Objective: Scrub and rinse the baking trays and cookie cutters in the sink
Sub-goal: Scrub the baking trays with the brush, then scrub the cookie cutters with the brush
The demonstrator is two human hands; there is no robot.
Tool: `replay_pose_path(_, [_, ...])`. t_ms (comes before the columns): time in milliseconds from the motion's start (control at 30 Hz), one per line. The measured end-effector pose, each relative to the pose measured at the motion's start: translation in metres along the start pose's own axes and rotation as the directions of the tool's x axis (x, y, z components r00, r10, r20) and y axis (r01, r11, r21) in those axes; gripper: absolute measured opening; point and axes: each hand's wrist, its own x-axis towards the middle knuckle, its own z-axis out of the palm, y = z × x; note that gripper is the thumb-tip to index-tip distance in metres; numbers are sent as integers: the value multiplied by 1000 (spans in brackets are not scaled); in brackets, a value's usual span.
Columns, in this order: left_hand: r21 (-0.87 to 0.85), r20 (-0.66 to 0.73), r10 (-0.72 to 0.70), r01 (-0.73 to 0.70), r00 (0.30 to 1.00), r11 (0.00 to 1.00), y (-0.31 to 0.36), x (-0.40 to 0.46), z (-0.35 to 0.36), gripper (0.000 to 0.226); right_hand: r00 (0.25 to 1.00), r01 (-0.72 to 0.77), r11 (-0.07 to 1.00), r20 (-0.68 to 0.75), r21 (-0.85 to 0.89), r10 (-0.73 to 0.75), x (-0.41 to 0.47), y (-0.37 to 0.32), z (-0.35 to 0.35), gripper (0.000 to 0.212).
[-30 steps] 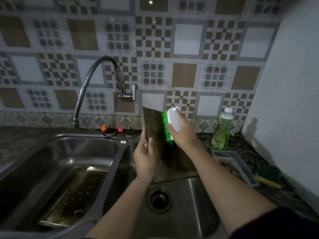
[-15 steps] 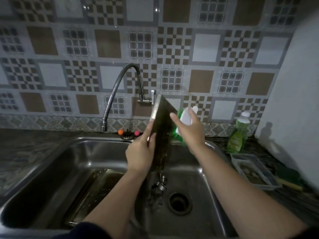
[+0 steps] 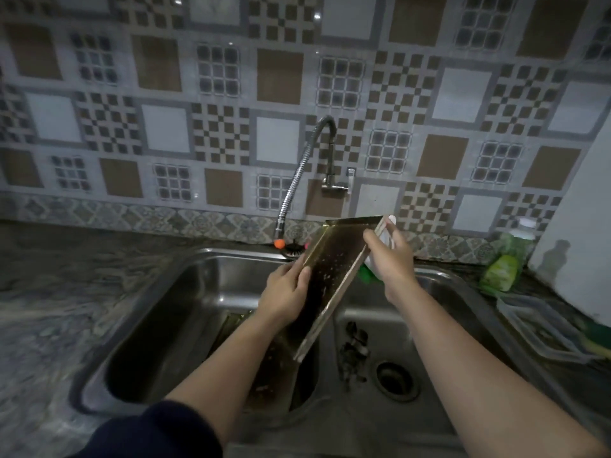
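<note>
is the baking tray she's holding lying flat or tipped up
Tipped up. The baking tray slants steeply over the sink, its far end raised, gripped by the left hand and right hand.

The baking tray (image 3: 334,276) I hold at centre frame is thin metal, dull gold along its rims, its inner face dark and speckled with wet spots. The double sink (image 3: 185,292) across the lower half is brushed steel with a soft sheen. The tap (image 3: 297,180) above it is a ribbed, shiny metal hose. The wall tiles (image 3: 198,94) in the upper half are glossy and catch small glints. The tabletop (image 3: 49,292) at left looks like mottled polished stone, though blur makes that uncertain. At right, the soap bottle (image 3: 502,269) is translucent green plastic.
</note>
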Motion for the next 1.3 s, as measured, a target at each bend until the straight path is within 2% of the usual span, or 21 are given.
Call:
replay_pose_path(100, [92,79,-203,196,976,976,-47,-1,-14,58,1000,-17,1000,26,14,16,-12,13,24,54])
replay_pose_path(200, [19,147,-226,225,963,974,-80,-7,-24,60,998,-40,998,50,-39,42,-20,30,45,54])
replay_pose_path(300, [46,213,-305,303,928,952,-111,-16,-27,58,998,-58,987,8,-148,60,-25,45,62,65])
replay_pose_path(400, [129,273,-430,410,861,903,-140,-28,-26,65,998,-34,945,-52,-325,18,-24,58,61,78])
replay_pose_path(500, [207,331,-530,488,780,848,-157,-37,-22,81,999,-14,886,-45,-463,-8,-24,67,52,77])
replay_pose_path(633, [341,372,-627,527,685,778,-165,-41,-7,97,1000,-3,852,-10,-524,-3,-27,84,43,76])
replay_pose_path(767, [377,448,-680,567,580,732,-168,-35,2,97,999,41,835,14,-549,-40,-29,98,32,76])
replay_pose_path(867, [401,461,-706,583,538,706,-169,-31,3,93,999,47,832,26,-553,-39,-29,107,24,76])
replay_pose_path(1133, [570,425,-716,450,554,687,-159,-29,-1,79,999,45,823,49,-566,-21,-27,114,13,76])
replay_pose_path(1200, [574,382,-702,440,601,690,-149,-23,2,70,999,42,823,44,-566,-21,-27,112,11,75])
replay_pose_path(1300, [523,308,-613,409,728,748,-121,-9,14,57,998,55,829,50,-557,-33,-25,107,3,75])
